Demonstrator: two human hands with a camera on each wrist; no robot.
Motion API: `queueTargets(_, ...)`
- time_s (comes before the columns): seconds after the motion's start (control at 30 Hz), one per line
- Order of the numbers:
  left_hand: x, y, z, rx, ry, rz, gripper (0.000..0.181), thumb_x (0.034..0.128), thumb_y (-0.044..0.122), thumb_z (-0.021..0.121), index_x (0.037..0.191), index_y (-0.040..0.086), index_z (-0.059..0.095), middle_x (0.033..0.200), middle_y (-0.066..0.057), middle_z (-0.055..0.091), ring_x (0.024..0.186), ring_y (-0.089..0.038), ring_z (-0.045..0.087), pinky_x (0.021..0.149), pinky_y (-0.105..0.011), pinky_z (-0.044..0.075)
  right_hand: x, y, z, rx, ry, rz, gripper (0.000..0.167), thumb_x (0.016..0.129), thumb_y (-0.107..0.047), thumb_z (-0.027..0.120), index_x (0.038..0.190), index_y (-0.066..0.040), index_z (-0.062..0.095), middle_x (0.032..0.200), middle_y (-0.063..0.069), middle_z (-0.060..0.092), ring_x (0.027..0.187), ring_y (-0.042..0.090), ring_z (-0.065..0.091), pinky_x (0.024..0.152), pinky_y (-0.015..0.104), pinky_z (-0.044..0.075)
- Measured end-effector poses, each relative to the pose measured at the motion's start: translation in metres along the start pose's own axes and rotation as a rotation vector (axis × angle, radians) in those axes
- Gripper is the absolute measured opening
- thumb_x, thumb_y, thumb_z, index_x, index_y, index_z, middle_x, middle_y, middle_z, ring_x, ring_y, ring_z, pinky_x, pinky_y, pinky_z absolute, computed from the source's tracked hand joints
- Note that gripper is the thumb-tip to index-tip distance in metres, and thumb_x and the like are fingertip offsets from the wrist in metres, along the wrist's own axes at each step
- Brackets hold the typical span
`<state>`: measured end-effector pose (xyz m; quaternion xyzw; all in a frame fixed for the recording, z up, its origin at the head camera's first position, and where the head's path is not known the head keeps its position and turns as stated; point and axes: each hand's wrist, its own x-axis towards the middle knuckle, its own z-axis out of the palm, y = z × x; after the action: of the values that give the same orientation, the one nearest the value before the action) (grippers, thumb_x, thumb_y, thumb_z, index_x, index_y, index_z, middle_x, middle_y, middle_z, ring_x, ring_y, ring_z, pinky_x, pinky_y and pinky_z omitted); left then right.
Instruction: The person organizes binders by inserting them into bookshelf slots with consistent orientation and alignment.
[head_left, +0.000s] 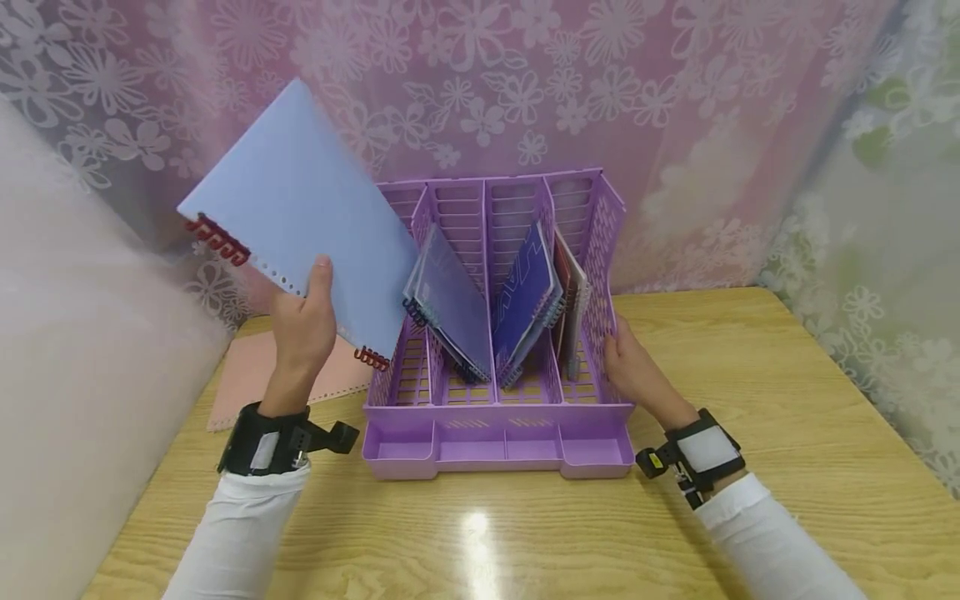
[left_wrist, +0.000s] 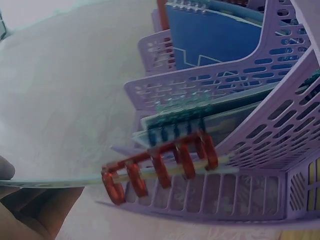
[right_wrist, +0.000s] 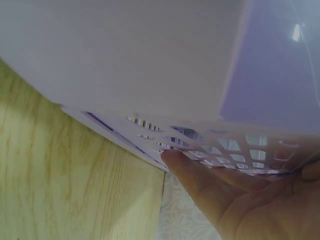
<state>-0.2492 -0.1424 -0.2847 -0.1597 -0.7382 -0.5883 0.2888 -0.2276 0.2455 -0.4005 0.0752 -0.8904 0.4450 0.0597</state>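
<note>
My left hand (head_left: 303,325) pinches a light blue notebook (head_left: 300,200) by its punched edge, thumb on the cover. Short red binding rings (left_wrist: 160,167) sit at both ends of that edge. The notebook is tilted, its lower right corner over the leftmost slot of a purple file organizer (head_left: 498,410). My right hand (head_left: 637,367) rests against the organizer's right side, fingers extended on the lattice wall (right_wrist: 240,150). Inside the middle slots lean a greyish-blue notebook (head_left: 453,304) and a dark blue notebook (head_left: 522,300). A white-edged notebook (head_left: 576,308) stands in the right slot.
A pink punched sheet or notebook (head_left: 247,375) lies on the wooden table (head_left: 420,533), left of the organizer and partly behind my left arm. Shallow trays (head_left: 495,450) run along the organizer's front. A flowered curtain (head_left: 480,92) hangs behind it.
</note>
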Motion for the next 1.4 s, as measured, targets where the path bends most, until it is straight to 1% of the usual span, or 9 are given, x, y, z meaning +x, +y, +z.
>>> queueTargets(0.2,0.001,-0.008,0.019,0.134,-0.127,0.127,0.022,0.1017,0.016,0.042,0.103,-0.004,0.051,0.08,-0.014,0.05,0.074,-0.016,0.049,0.077,-0.03,0.038,0.0,0.002,0.002,0.016,-0.003,-0.014,0.048,0.101,-0.003,0.022,0.145,0.011,0.008,0.138,0.041,0.029,0.127,0.051,0.033,0.104,0.059,0.028)
queueTargets(0.37,-0.002,-0.017,0.026,0.109,-0.188,0.165,0.02,0.1012,0.011,0.044,0.115,-0.002,0.051,0.084,-0.01,0.048,0.082,-0.013,0.046,0.084,-0.03,0.037,0.001,0.003,0.004,-0.004,-0.003,-0.034,0.05,0.101,-0.003,0.022,0.147,0.01,0.006,0.141,0.04,0.026,0.13,0.051,0.029,0.107,0.058,0.024)
queueTargets(0.5,-0.005,-0.024,0.03,0.137,-0.262,0.08,0.028,0.1026,0.018,0.042,0.125,0.002,0.046,0.089,-0.011,0.05,0.086,-0.014,0.047,0.089,-0.034,0.037,0.001,0.003,0.004,-0.007,-0.006,-0.022,0.049,0.102,-0.004,0.022,0.147,0.01,0.006,0.141,0.039,0.026,0.129,0.051,0.031,0.106,0.058,0.026)
queueTargets(0.73,-0.01,-0.034,0.03,0.184,-0.474,-0.214,0.037,0.1025,0.033,0.037,0.075,0.008,0.034,0.06,-0.002,0.025,0.051,-0.015,0.024,0.058,-0.033,0.032,-0.001,0.0,0.004,-0.001,-0.011,0.001,0.047,0.101,-0.003,0.024,0.144,0.012,0.011,0.136,0.042,0.031,0.125,0.053,0.035,0.103,0.06,0.03)
queueTargets(1.0,-0.009,-0.051,0.034,0.145,-0.728,-0.204,0.012,0.0966,0.012,0.045,0.091,0.001,0.044,0.066,-0.003,0.037,0.054,-0.015,0.036,0.05,-0.029,0.034,0.0,0.002,0.004,-0.009,0.004,-0.016,0.047,0.102,-0.004,0.024,0.145,0.012,0.012,0.135,0.041,0.033,0.124,0.052,0.037,0.102,0.06,0.032)
queueTargets(1.1,-0.009,-0.057,0.034,0.165,-0.816,-0.224,0.035,0.0924,0.01,0.048,0.123,-0.008,0.044,0.103,-0.019,0.055,0.092,-0.027,0.058,0.077,-0.037,0.05,0.0,0.003,0.003,-0.008,0.006,-0.019,0.047,0.102,-0.004,0.024,0.145,0.011,0.012,0.135,0.041,0.033,0.123,0.052,0.039,0.1,0.06,0.033)
queueTargets(1.2,-0.009,-0.064,0.034,0.157,-0.95,-0.264,0.074,0.0925,0.01,0.049,0.15,-0.002,0.004,0.151,-0.026,0.016,0.137,-0.037,0.023,0.108,-0.05,0.028,0.001,0.003,0.002,-0.009,0.008,-0.021,0.048,0.102,-0.004,0.024,0.145,0.011,0.012,0.134,0.042,0.034,0.12,0.052,0.041,0.098,0.06,0.036)
queueTargets(1.3,-0.007,-0.069,0.035,0.122,-1.045,-0.251,0.086,0.0949,0.008,0.05,0.15,0.007,-0.016,0.156,-0.02,-0.009,0.142,-0.035,0.003,0.112,-0.052,0.013,0.001,0.002,0.001,-0.01,0.014,-0.024,0.048,0.102,-0.004,0.024,0.145,0.011,0.012,0.134,0.042,0.034,0.12,0.052,0.042,0.099,0.06,0.036)
queueTargets(1.4,-0.006,-0.072,0.036,0.092,-1.054,-0.213,0.088,0.096,0.005,0.05,0.15,0.014,-0.019,0.157,-0.012,-0.014,0.142,-0.028,-0.006,0.113,-0.052,0.004,0.001,0.002,0.0,0.0,0.011,-0.029,0.047,0.102,-0.004,0.024,0.145,0.011,0.012,0.135,0.041,0.033,0.121,0.052,0.04,0.1,0.06,0.034)
